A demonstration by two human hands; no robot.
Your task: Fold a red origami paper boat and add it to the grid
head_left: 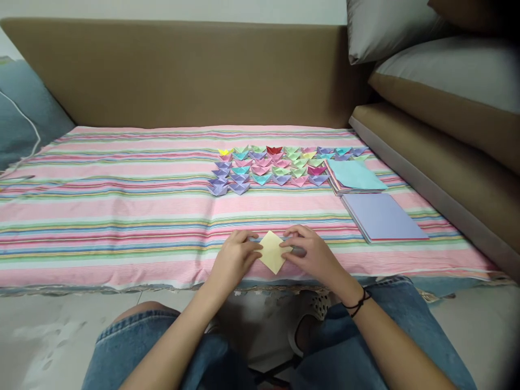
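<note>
A small pale yellow paper square [272, 253], turned like a diamond, is between my hands near the front edge of the striped cloth. My left hand [236, 253] pinches its left corner with thumb and fingers. On the other side, my right hand [309, 250] grips the right corner the same way. Faint creases show on the paper. Behind it, several folded paper boats [262, 168] in purple, green, pink, blue, yellow and red stand in rows on the cloth.
To the right lie a stack of light blue paper [357, 174] and a stack of lavender paper [385, 216]. The striped cloth [101, 216] covers the seat. A brown backrest [195, 76] rises behind, and cushions [447, 81] are piled at the right.
</note>
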